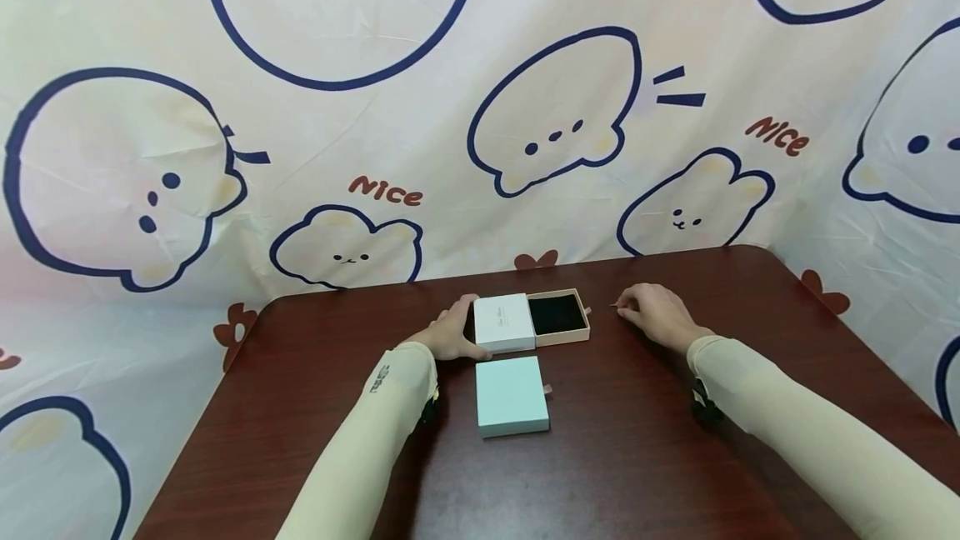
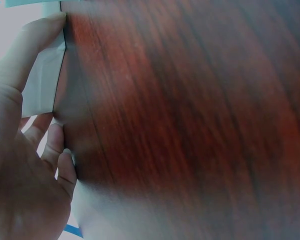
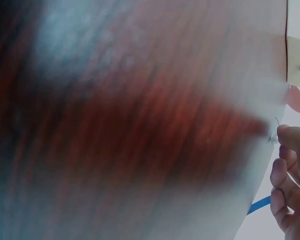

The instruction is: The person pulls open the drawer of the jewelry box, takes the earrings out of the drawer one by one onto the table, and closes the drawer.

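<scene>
On the table lies a white slide-out box point(image 1: 504, 322). Its drawer point(image 1: 562, 338) is pulled out to the right and shows a black lining; a small ribbon tab sticks out of its end. My left hand point(image 1: 450, 333) grips the sleeve at its left end, thumb along the near side and the other fingers around the far side. To the right of the drawer, my right hand point(image 1: 657, 312) pinches a tiny earring point(image 3: 276, 131) with a thin wire hook and a shiny bit between thumb and fingertip.
A closed mint-green box point(image 1: 512, 396) with a ribbon tab on its right lies just in front of the white one. The dark red-brown wooden table point(image 1: 600, 473) ends at a printed cloth backdrop point(image 1: 450, 132) behind and at both sides.
</scene>
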Demonstrator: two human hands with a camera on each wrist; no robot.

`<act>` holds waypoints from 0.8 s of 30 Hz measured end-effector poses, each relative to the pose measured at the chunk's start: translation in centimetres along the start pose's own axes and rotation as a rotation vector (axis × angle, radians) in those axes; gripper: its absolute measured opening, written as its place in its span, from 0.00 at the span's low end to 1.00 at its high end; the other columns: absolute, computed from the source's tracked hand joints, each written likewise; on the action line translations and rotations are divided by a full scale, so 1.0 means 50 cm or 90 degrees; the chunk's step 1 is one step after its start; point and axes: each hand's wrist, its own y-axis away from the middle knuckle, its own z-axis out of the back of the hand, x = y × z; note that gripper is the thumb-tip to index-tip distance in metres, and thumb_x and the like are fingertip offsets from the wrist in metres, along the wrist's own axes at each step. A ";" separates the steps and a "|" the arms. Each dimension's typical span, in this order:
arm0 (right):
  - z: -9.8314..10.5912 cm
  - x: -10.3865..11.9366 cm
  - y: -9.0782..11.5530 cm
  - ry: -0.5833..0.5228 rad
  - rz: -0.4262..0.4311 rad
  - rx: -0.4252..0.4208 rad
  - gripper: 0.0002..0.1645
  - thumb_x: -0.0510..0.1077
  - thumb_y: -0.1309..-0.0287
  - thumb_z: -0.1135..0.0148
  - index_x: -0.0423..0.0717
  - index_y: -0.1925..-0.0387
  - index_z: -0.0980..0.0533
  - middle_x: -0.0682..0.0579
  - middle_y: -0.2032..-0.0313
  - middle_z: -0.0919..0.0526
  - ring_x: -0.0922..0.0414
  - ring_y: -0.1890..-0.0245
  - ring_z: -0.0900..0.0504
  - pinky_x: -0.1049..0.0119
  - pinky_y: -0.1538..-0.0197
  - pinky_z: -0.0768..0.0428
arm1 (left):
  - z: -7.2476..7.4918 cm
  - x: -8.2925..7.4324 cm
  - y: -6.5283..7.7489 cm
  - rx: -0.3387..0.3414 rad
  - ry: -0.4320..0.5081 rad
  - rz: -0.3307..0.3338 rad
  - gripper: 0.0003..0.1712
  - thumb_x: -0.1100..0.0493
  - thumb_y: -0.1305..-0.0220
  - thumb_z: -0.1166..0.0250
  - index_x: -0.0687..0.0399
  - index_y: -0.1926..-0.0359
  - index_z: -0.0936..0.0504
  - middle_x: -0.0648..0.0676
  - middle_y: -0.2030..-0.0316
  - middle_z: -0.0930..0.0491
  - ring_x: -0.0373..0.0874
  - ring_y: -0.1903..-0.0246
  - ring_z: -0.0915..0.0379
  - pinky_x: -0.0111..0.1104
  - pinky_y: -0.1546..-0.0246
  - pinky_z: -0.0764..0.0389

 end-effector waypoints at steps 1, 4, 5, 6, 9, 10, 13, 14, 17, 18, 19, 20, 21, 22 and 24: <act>0.000 0.000 0.000 0.007 0.005 -0.003 0.06 0.40 0.36 0.33 0.41 0.61 0.14 0.48 0.66 0.13 0.56 0.69 0.22 0.54 0.60 0.21 | -0.001 0.003 -0.003 0.000 0.000 0.001 0.61 0.46 0.45 0.23 0.47 0.21 0.53 0.58 0.31 0.35 0.57 0.35 0.37 0.55 0.33 0.36; 0.000 0.003 -0.001 0.029 0.023 -0.010 0.06 0.39 0.37 0.33 0.40 0.62 0.14 0.47 0.65 0.12 0.56 0.69 0.21 0.52 0.58 0.20 | -0.002 0.008 -0.007 0.001 -0.002 -0.001 0.62 0.45 0.46 0.22 0.47 0.21 0.53 0.58 0.31 0.35 0.57 0.35 0.37 0.55 0.34 0.36; 0.000 0.003 -0.002 0.035 0.027 -0.011 0.06 0.39 0.37 0.33 0.40 0.62 0.14 0.46 0.64 0.12 0.56 0.69 0.20 0.51 0.58 0.20 | -0.003 0.008 -0.007 0.003 -0.003 -0.002 0.62 0.45 0.46 0.23 0.47 0.21 0.53 0.58 0.31 0.35 0.57 0.36 0.37 0.55 0.34 0.36; 0.000 0.004 -0.002 0.041 0.030 -0.014 0.06 0.39 0.37 0.33 0.40 0.63 0.14 0.46 0.64 0.12 0.55 0.68 0.19 0.51 0.57 0.20 | -0.003 0.009 -0.008 0.003 -0.002 -0.005 0.62 0.46 0.46 0.22 0.48 0.21 0.53 0.58 0.31 0.34 0.57 0.36 0.37 0.56 0.34 0.36; 0.000 0.005 -0.002 0.051 0.038 -0.015 0.05 0.39 0.38 0.32 0.41 0.63 0.14 0.46 0.64 0.11 0.55 0.68 0.18 0.51 0.57 0.19 | 0.000 0.001 0.001 0.004 -0.006 -0.010 0.61 0.46 0.45 0.23 0.50 0.21 0.53 0.59 0.31 0.35 0.57 0.36 0.36 0.56 0.35 0.36; -0.001 0.005 -0.002 0.054 0.039 -0.015 0.05 0.39 0.38 0.32 0.41 0.63 0.14 0.46 0.64 0.11 0.55 0.68 0.18 0.51 0.57 0.19 | 0.002 -0.001 0.003 0.003 -0.003 -0.012 0.61 0.46 0.45 0.23 0.51 0.21 0.53 0.59 0.32 0.34 0.57 0.36 0.36 0.56 0.35 0.35; -0.002 0.003 -0.002 0.058 0.037 -0.014 0.05 0.39 0.37 0.32 0.40 0.63 0.14 0.45 0.64 0.11 0.55 0.68 0.18 0.51 0.57 0.19 | 0.001 -0.001 0.003 0.006 -0.008 -0.012 0.61 0.46 0.44 0.24 0.50 0.21 0.54 0.59 0.31 0.35 0.57 0.36 0.37 0.55 0.34 0.36; -0.002 0.003 -0.003 0.060 0.036 -0.014 0.06 0.39 0.37 0.32 0.40 0.63 0.14 0.45 0.64 0.11 0.55 0.68 0.18 0.51 0.57 0.19 | 0.001 0.000 0.002 0.005 -0.008 -0.012 0.61 0.46 0.44 0.24 0.49 0.21 0.54 0.59 0.31 0.35 0.57 0.35 0.37 0.55 0.34 0.36; -0.003 0.001 -0.004 0.064 0.032 -0.014 0.06 0.39 0.37 0.33 0.40 0.63 0.14 0.45 0.65 0.12 0.55 0.69 0.19 0.51 0.57 0.19 | 0.000 0.002 0.001 0.005 -0.011 -0.013 0.60 0.46 0.44 0.24 0.49 0.21 0.54 0.59 0.31 0.35 0.57 0.36 0.37 0.55 0.34 0.36; -0.003 0.002 -0.004 0.066 0.032 -0.015 0.06 0.40 0.37 0.33 0.40 0.63 0.14 0.45 0.65 0.12 0.55 0.69 0.19 0.51 0.57 0.19 | 0.000 0.002 0.000 0.005 -0.011 -0.013 0.61 0.46 0.44 0.24 0.49 0.21 0.54 0.59 0.31 0.36 0.57 0.36 0.37 0.55 0.34 0.36; -0.003 0.002 -0.004 0.067 0.032 -0.016 0.06 0.40 0.37 0.33 0.40 0.63 0.14 0.45 0.65 0.12 0.55 0.70 0.19 0.51 0.57 0.19 | 0.001 0.002 0.001 0.003 -0.009 -0.013 0.60 0.46 0.44 0.24 0.49 0.21 0.54 0.59 0.31 0.35 0.57 0.36 0.37 0.56 0.34 0.36; -0.003 0.002 -0.004 0.067 0.030 -0.015 0.06 0.40 0.37 0.33 0.40 0.63 0.14 0.46 0.65 0.12 0.55 0.70 0.20 0.52 0.57 0.19 | 0.001 0.002 0.001 0.004 -0.009 -0.013 0.61 0.46 0.44 0.24 0.49 0.21 0.54 0.59 0.31 0.35 0.57 0.36 0.37 0.56 0.34 0.36; -0.002 0.003 -0.004 0.068 0.031 -0.015 0.06 0.39 0.37 0.33 0.40 0.63 0.14 0.46 0.65 0.12 0.56 0.70 0.20 0.52 0.58 0.19 | 0.001 0.002 0.000 0.006 -0.012 -0.012 0.61 0.46 0.44 0.24 0.49 0.21 0.54 0.58 0.31 0.36 0.57 0.36 0.37 0.55 0.34 0.36; -0.002 0.003 -0.004 0.070 0.032 -0.015 0.05 0.39 0.37 0.33 0.40 0.64 0.14 0.46 0.65 0.12 0.56 0.70 0.20 0.52 0.58 0.19 | 0.000 0.002 0.000 0.007 -0.012 -0.011 0.61 0.46 0.44 0.24 0.49 0.21 0.55 0.58 0.31 0.36 0.56 0.36 0.38 0.55 0.34 0.36; -0.002 0.004 -0.004 0.074 0.035 -0.014 0.05 0.39 0.37 0.33 0.40 0.64 0.14 0.46 0.65 0.12 0.56 0.70 0.19 0.52 0.58 0.19 | 0.001 0.000 0.002 0.005 -0.009 -0.011 0.60 0.46 0.44 0.24 0.49 0.22 0.54 0.58 0.31 0.35 0.56 0.36 0.37 0.55 0.34 0.36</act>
